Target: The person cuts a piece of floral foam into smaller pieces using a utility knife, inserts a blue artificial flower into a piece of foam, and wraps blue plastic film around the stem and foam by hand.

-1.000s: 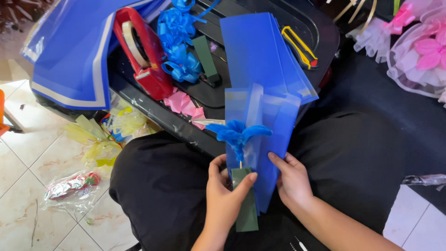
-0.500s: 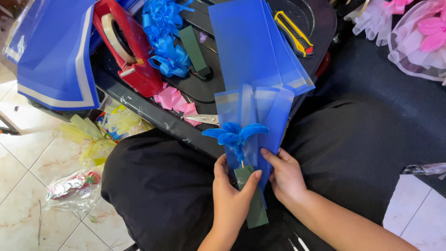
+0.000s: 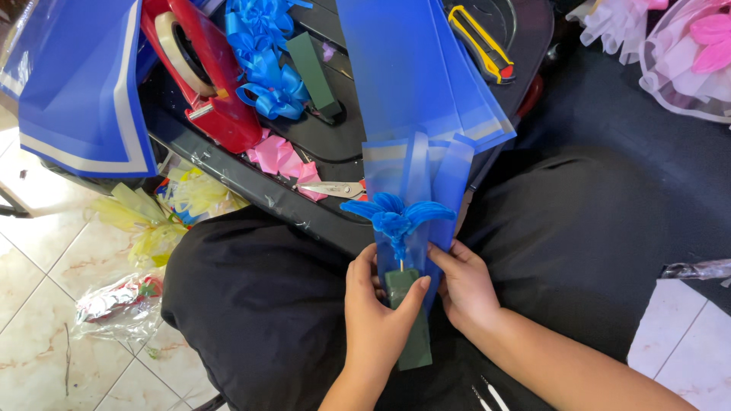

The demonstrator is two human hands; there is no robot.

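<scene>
A dark green foam block stood over the person's black-clothed lap, a thin stick joining its top to a blue ribbon flower. The left hand was clamped around the block, thumb across its front. The right hand pinched the edge of translucent blue wrapping sheets lying behind the flower. Beyond, on the black table, lay scissors, pink ribbon pieces, blue bows, a red tape dispenser, another green block and a yellow utility knife.
</scene>
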